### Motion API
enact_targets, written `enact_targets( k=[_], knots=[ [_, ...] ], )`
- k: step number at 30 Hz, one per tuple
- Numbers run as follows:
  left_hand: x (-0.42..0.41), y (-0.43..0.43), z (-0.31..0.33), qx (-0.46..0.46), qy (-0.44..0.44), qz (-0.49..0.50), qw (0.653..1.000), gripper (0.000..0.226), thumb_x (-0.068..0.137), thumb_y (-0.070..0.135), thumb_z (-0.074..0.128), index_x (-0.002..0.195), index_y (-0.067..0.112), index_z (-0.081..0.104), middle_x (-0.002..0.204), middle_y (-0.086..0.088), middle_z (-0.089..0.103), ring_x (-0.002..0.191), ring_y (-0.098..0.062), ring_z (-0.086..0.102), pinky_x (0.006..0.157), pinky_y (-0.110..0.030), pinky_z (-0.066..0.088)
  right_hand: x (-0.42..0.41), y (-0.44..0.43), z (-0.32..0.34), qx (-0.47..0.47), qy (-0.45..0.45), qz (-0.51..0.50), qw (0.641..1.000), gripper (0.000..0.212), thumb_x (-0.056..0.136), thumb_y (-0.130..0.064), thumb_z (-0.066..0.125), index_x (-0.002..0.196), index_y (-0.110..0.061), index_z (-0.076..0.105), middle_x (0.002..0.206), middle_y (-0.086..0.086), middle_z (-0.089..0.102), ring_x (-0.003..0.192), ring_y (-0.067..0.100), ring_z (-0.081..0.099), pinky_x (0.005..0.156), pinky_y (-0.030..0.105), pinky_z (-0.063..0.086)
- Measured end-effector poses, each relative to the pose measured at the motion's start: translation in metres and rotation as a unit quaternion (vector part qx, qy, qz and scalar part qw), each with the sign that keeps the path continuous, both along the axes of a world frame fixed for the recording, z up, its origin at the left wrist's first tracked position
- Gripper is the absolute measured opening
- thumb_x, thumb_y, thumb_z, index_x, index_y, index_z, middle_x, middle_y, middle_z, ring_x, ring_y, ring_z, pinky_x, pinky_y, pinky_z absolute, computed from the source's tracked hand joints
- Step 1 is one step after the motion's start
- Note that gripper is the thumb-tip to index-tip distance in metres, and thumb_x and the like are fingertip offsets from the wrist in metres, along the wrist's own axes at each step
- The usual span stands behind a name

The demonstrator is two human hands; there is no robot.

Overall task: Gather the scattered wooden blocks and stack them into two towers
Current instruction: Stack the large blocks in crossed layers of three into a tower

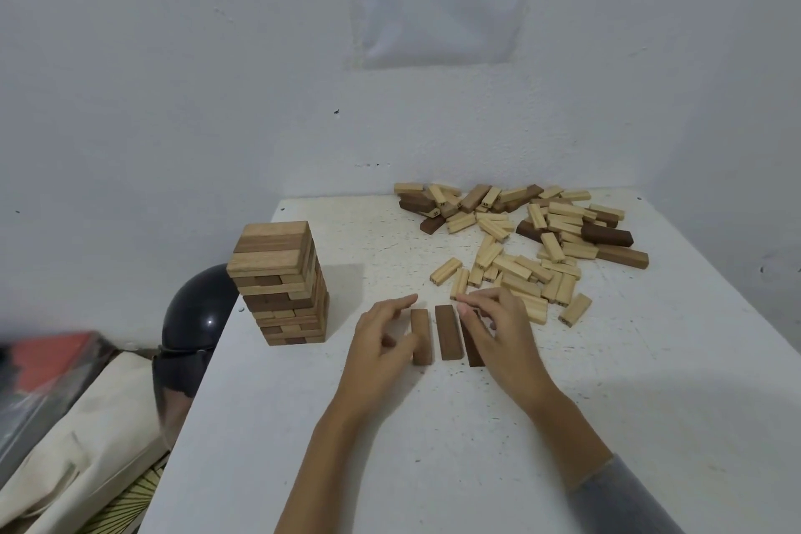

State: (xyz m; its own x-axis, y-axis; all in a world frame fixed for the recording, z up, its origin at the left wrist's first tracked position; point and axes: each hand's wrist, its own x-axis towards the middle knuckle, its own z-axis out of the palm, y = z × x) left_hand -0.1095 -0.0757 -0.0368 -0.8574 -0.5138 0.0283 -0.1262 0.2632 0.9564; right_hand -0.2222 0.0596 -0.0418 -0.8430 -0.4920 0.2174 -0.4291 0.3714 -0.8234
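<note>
Wooden blocks [520, 238] lie mostly in a loose heap at the far right of the table [650, 403], close to the wall. One built tower [277, 282] stands at the table's left edge, well apart from the heap.

Between the two, nearer the person, three dark blocks [448, 332] lie flat and parallel with narrow gaps between them. This is judged to be the base layer of the second tower, sited apart from the first so that work on one does not disturb the other.

- Left hand [381, 343]: fingers relaxed and nearly straight, gripping nothing, resting against the outer side of the left block, apparently as a stop.
- Right hand [498, 330]: fingers curved over the right block, which it partly hides. Whether it pinches or only touches the block cannot be told.

Next move, as judged: bring both hands inward to close the gaps. A gapped or skewed base could tilt every later layer
</note>
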Motion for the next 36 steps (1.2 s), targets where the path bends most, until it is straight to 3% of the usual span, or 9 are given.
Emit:
enact_targets(
  k=[2, 4, 7, 9, 14, 22, 36],
  knots=[
    [0.005, -0.005, 0.002, -0.026, -0.032, -0.053, 0.998, 0.052, 0.085, 0.022, 0.069, 0.129, 0.046, 0.052, 0.126, 0.019, 0.043, 0.106, 0.013, 0.042, 0.088, -0.014, 0.038, -0.005, 0.008, 0.006, -0.005, -0.040, 0.045, 0.998, 0.025, 0.095, -0.027, 0.057, 0.119, -0.030, 0.064, 0.110, -0.010, 0.057, 0.108, 0.009, 0.044, 0.081, 0.010, 0.034],
    [0.008, -0.008, 0.003, -0.053, -0.045, -0.081, 0.994, 0.065, 0.081, 0.025, 0.076, 0.134, 0.048, 0.046, 0.126, 0.024, 0.039, 0.106, 0.021, 0.036, 0.089, -0.009, 0.035, -0.012, 0.022, 0.013, 0.028, -0.075, 0.124, 0.989, 0.039, 0.090, -0.033, 0.064, 0.127, -0.042, 0.053, 0.121, -0.018, 0.054, 0.112, 0.003, 0.042, 0.083, 0.009, 0.034],
    [0.009, -0.009, 0.004, -0.086, -0.053, -0.084, 0.991, 0.076, 0.077, 0.026, 0.080, 0.137, 0.049, 0.040, 0.126, 0.027, 0.038, 0.106, 0.023, 0.034, 0.089, -0.005, 0.036, -0.021, 0.040, 0.020, 0.109, -0.088, 0.232, 0.962, 0.076, 0.080, -0.040, 0.074, 0.142, -0.051, 0.031, 0.140, -0.028, 0.036, 0.125, -0.007, 0.029, 0.096, 0.008, 0.030],
    [0.009, -0.011, 0.004, -0.100, -0.050, -0.089, 0.990, 0.080, 0.077, 0.029, 0.081, 0.141, 0.047, 0.037, 0.128, 0.025, 0.039, 0.109, 0.021, 0.035, 0.088, -0.002, 0.035, -0.022, 0.044, 0.021, 0.137, -0.079, 0.272, 0.949, 0.088, 0.079, -0.037, 0.077, 0.145, -0.053, 0.021, 0.143, -0.029, 0.027, 0.129, -0.009, 0.022, 0.102, 0.009, 0.024],
    [0.006, -0.013, 0.000, -0.106, -0.036, -0.083, 0.990, 0.084, 0.073, 0.035, 0.082, 0.144, 0.041, 0.036, 0.133, 0.014, 0.044, 0.115, 0.013, 0.037, 0.089, -0.003, 0.035, -0.022, 0.038, 0.016, 0.122, -0.081, 0.249, 0.957, 0.088, 0.078, -0.033, 0.078, 0.143, -0.054, 0.023, 0.142, -0.018, 0.036, 0.125, -0.005, 0.027, 0.108, 0.020, 0.026],
    [0.004, -0.011, -0.002, -0.123, -0.029, -0.089, 0.988, 0.086, 0.071, 0.037, 0.082, 0.144, 0.041, 0.036, 0.131, 0.011, 0.045, 0.116, 0.016, 0.033, 0.089, -0.001, 0.031, -0.016, 0.032, 0.012, 0.108, -0.042, 0.219, 0.969, 0.090, 0.073, -0.036, 0.083, 0.141, -0.053, 0.027, 0.131, -0.029, 0.047, 0.113, -0.008, 0.034, 0.088, 0.009, 0.027],
    [0.006, -0.009, -0.001, -0.122, -0.035, -0.096, 0.987, 0.087, 0.070, 0.037, 0.083, 0.143, 0.041, 0.036, 0.130, 0.014, 0.043, 0.120, 0.015, 0.033, 0.093, -0.001, 0.031, -0.015, 0.032, 0.011, 0.091, -0.040, 0.206, 0.974, 0.093, 0.069, -0.037, 0.085, 0.140, -0.054, 0.028, 0.130, -0.025, 0.050, 0.115, -0.003, 0.038, 0.087, 0.009, 0.029]
  ],
)
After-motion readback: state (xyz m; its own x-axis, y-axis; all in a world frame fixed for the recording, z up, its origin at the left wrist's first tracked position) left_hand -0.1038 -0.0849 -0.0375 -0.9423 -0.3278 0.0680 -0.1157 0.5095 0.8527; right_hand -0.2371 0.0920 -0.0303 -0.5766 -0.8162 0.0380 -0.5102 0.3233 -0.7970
